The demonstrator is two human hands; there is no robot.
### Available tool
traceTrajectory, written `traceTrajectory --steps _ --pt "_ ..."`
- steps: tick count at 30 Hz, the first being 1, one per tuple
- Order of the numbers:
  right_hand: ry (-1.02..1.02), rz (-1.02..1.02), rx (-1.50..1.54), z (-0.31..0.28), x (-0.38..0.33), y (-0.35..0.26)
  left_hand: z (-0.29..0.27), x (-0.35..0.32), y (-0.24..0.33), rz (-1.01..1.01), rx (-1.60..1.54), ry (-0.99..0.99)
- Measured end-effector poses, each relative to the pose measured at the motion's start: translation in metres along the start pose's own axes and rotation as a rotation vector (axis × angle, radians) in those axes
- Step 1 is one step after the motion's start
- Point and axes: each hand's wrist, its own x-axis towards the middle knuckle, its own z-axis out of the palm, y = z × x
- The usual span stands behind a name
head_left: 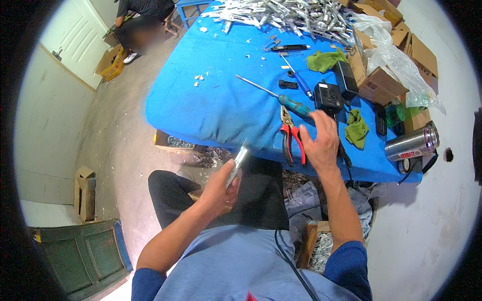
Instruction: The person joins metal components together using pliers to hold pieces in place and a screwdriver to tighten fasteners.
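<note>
My left hand [220, 189] is closed around a thin silvery metal piece [239, 161], held above my lap just short of the blue table's [211, 105] near edge. My right hand [319, 141] reaches over that edge with fingers spread and holds nothing. It hovers beside the red-handled pliers [291, 136] and close to the teal handle of a long screwdriver [281, 98]. A black power adapter [328, 97] lies just beyond the right hand.
A heap of silvery metal pieces [286, 16] covers the table's far end. Green rags [325, 60], cardboard boxes [377, 83], clear plastic wrap [396, 60] and a steel flask [412, 143] crowd the right side. Another person [143, 22] crouches at the far left. Boxes of scrap [175, 142] sit under the table.
</note>
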Motion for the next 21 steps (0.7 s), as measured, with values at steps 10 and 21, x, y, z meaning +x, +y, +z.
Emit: traceTrajectory --steps 10,21 --pt "-0.273 0.035 -0.084 0.038 0.039 0.006 -0.014 0.062 0.020 0.119 -0.067 0.123" --pt "-0.269 0.272 0.359 -0.027 0.012 -0.022 -0.012 0.069 0.028 0.099 -0.040 0.142"
